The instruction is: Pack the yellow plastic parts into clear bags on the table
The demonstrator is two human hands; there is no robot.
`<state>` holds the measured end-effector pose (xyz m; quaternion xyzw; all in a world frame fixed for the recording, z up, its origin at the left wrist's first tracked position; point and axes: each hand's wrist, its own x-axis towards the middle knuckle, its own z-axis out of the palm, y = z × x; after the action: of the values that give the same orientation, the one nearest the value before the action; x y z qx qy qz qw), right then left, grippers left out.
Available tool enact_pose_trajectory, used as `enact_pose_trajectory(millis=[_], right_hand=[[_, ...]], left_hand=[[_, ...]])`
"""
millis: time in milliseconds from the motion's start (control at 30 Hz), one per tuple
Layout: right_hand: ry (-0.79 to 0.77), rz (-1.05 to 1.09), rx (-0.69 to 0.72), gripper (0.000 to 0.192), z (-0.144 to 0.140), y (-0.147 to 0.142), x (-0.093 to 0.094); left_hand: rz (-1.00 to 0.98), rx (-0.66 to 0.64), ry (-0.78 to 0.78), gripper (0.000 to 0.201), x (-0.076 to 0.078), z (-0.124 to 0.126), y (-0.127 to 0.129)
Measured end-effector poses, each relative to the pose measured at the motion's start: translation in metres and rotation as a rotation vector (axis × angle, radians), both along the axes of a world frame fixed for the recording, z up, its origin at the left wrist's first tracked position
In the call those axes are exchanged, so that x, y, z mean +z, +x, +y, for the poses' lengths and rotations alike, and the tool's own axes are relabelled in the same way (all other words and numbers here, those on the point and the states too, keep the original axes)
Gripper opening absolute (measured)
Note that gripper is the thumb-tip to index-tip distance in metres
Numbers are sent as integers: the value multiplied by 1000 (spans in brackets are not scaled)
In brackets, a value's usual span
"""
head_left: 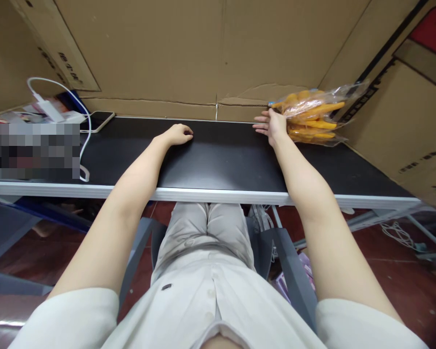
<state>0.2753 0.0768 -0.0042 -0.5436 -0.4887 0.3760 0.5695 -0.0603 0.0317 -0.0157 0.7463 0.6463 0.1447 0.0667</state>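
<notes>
Seated person at a black counter (218, 160): right hand (272, 127), fingers spread, touches a clear bag of yellow pieces (312, 118) at the far right corner, gripping nothing, while left hand (178, 134) rests loosely curled and empty.

A makeshift workstation in a storeroom or warehouse corner

Flattened cardboard boxes (203, 48) wall in a narrow black table (218, 160) from ten round to three o'clock; a phone (98, 120) and white charger cable (83, 140) lie at ten o'clock, with loose cables (397, 234) on the red floor (414, 286) at four o'clock.
</notes>
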Motion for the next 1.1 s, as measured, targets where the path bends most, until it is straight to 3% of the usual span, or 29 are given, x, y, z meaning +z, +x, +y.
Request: enact_pose_trajectory(millis=[100, 267, 733, 1000, 1100], right_hand=[[-5, 171, 2, 57, 0, 7, 2], [-29, 236, -11, 64, -2, 7, 0], [18, 50, -210, 80, 9, 11, -4], [22, -123, -267, 68, 8, 13, 4], [18, -100, -266, 62, 6, 10, 10]], left_hand=[[10, 0, -9, 50, 0, 0, 0], [4, 7, -6, 50, 2, -3, 1], [-1, -8, -1, 52, 0, -2, 0], [4, -24, -13, 56, 0, -1, -1], [15, -30, -15, 56, 0, -1, -1]])
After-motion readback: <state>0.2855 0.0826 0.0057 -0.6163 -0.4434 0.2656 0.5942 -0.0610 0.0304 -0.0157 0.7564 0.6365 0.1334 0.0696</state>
